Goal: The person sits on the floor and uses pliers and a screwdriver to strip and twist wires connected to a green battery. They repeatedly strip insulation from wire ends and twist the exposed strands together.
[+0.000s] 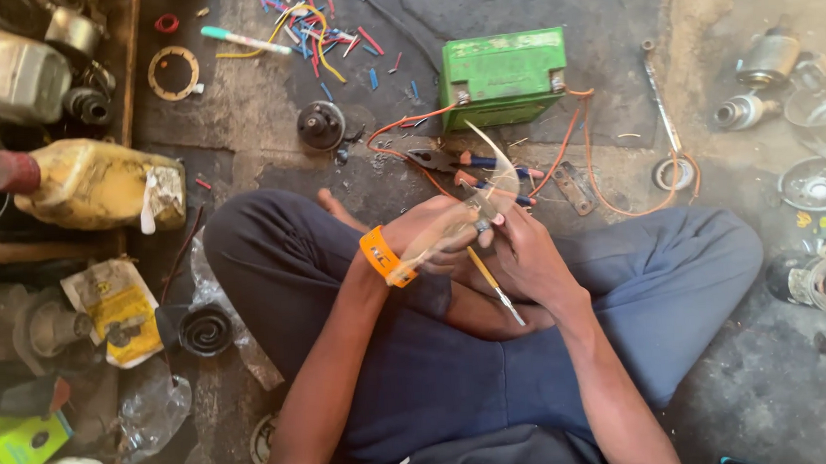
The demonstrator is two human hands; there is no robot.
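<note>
**Clear-handled screwdriver held over lap, tip toward body**

Green box battery (503, 75) sat on floor (237, 119) ahead, long axis left-right. Yellow jug (90, 185) with red cap lay on its side at left; green carton (10, 455) at lower left. Screwdriver (470, 243) ran diagonally, shaft pointing down-right. Left hand (432, 238), orange wristband, curled round handle; right hand (525, 254) closed, fingertips pinching a small part beside it.
</note>
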